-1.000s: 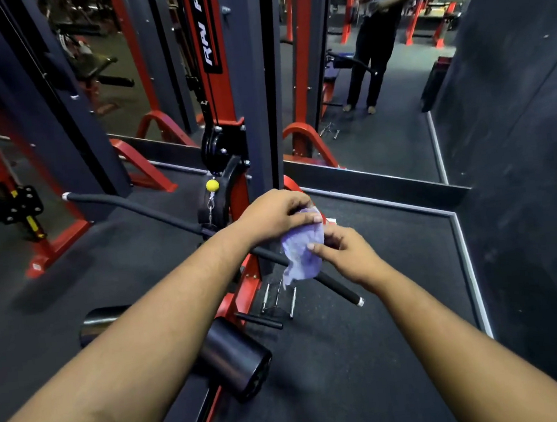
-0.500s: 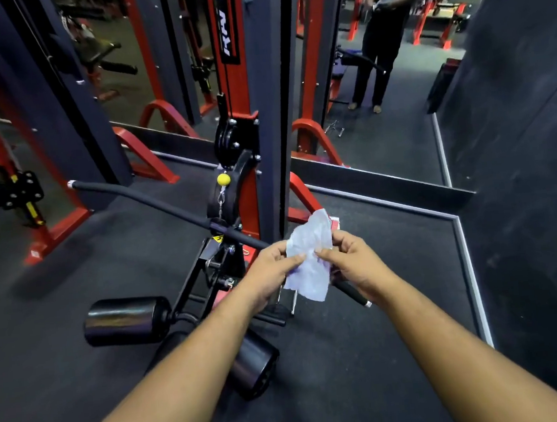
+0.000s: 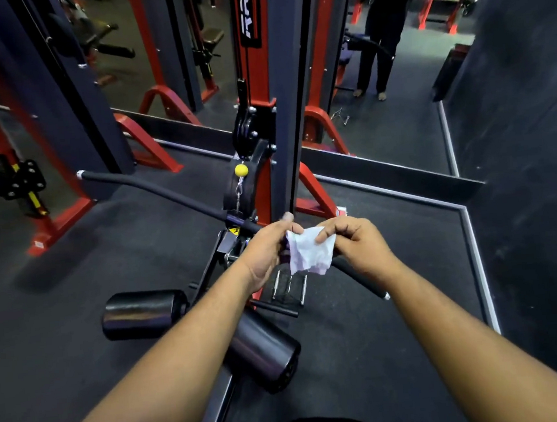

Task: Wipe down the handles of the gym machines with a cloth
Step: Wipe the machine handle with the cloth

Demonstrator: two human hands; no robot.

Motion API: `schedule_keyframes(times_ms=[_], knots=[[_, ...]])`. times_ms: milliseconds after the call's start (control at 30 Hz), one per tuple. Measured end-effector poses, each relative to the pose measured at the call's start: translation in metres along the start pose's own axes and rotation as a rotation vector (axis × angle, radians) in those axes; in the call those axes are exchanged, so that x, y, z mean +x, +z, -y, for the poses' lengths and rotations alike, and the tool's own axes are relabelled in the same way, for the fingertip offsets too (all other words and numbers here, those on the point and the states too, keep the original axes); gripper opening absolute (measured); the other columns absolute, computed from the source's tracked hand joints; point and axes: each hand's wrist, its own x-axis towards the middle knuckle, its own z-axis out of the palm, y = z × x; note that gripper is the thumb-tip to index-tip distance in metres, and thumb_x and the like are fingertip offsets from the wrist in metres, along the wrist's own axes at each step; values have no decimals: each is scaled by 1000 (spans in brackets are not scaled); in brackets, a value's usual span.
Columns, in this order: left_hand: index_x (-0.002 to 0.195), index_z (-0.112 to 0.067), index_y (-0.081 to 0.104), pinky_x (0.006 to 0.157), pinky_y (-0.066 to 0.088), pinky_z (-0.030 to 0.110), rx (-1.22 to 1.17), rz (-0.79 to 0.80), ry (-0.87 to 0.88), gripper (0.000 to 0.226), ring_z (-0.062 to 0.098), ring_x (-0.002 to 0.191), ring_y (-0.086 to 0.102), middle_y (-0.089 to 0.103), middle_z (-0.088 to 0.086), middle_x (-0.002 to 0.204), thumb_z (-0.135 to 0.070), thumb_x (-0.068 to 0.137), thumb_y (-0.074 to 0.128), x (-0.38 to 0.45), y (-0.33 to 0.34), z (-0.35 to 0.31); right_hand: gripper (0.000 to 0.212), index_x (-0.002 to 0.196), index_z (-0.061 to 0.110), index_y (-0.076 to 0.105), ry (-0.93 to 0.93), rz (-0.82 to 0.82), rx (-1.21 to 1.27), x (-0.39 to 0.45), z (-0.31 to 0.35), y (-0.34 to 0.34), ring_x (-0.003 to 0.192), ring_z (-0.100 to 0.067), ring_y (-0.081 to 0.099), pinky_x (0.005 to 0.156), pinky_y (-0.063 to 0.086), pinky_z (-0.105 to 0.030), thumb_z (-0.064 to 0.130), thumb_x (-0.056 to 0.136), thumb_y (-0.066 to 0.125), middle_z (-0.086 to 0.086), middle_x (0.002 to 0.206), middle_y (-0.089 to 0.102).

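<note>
My left hand (image 3: 267, 252) and right hand (image 3: 357, 247) pinched the cloth (image 3: 311, 252) above the bar (image 3: 168, 195). I judged I was readying it; next, wrapping the bar's right grip.

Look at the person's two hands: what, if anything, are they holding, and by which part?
Both hands pinch the cloth: left hand its upper left edge, right hand its upper right.
</note>
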Motion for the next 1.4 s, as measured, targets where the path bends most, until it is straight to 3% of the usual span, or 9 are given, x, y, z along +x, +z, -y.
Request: schedule_keyframes(times_ms=[100,267,533,733,833,967,1200,1300,1400], knots=[[105,-14,66,74,54,25,71,-20,42,19,14,82,66,73,1,89,-15,89,77,12,-15,14,28,94,10,76,42,-26,47,5,-8,8,93,-27,73,80,61,-45,-11,90,58,-6,100,76],[131,-18,62,97,52,36,54,-5,-93,35,18,110,68,70,11,128,-33,100,66,32,-15,26,28,111,18,69,118,-25,230,25,-37,15,98,-28,71,88,59,-50,-5,95,62,-13,104,74],[120,6,67,75,58,28,140,-205,-103,27,21,89,71,75,20,110,-14,106,56,102,-24,56,30,128,9,57,462,-123,609,80,-106,16,95,-27,67,72,56,-34,0,103,42,-14,107,74],[97,-15,68,70,49,21,418,-261,-113,9,-1,73,62,70,-5,85,-17,102,61,143,-40,77,37,119,6,64,705,13,798,102,-148,55,84,-24,70,65,58,-29,36,102,53,-15,106,74],[95,-23,68,74,53,31,563,-303,-141,19,5,74,62,70,-8,83,-40,92,62,159,-60,94,17,97,7,66,674,-6,679,112,-177,72,76,-25,62,68,51,-32,23,92,69,-15,88,71],[110,-21,69,87,54,38,908,-344,-146,17,14,89,66,71,-4,102,-33,98,65,166,-97,104,10,88,18,65,614,-54,364,124,-214,75,66,-7,56,64,45,-30,14,95,70,2,78,67],[156,-18,39,118,33,55,1556,-215,-106,60,29,151,31,33,9,164,-37,102,55,195,-181,114,29,128,19,69,349,-15,-141,194,-232,104,94,-17,72,90,55,-32,15,101,59,4,104,77],[165,-21,10,126,8,56,1726,-31,-98,66,23,159,1,1,4,173,-41,108,38,207,-207,124,36,136,12,64,132,21,-343,233,-235,137,127,-22,61,110,44,-30,8,102,56,-8,139,64],[165,-22,7,124,1,58,1800,82,-43,67,22,159,-4,-5,3,173,-45,108,35,214,-219,139,52,153,14,45,41,333,-548,252,-251,170,149,-22,37,123,21,-29,4,102,48,-8,161,40]])
